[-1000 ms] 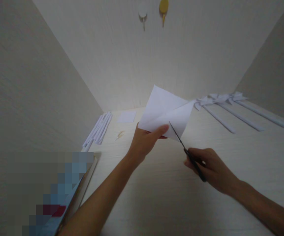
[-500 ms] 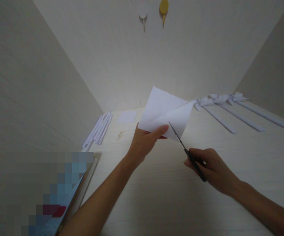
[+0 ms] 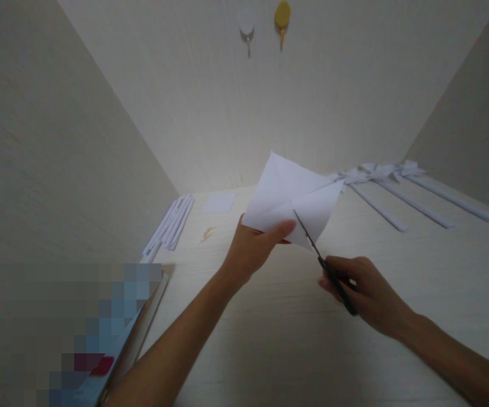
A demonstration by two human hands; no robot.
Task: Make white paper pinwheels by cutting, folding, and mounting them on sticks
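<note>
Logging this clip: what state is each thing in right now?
Paper square: creased, held up off the table by the left hand.
Scissors: in the right hand, blades in the paper's lower edge.
Paper pinwheels: lying flat.
Paper strips: bundled, lying flat.

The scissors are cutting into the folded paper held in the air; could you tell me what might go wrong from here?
The left hand pinches the folded paper right beside the scissors, so its thumb could get nicked. Held off the table, the paper may flex, and the right hand could steer the cut off line.
</note>
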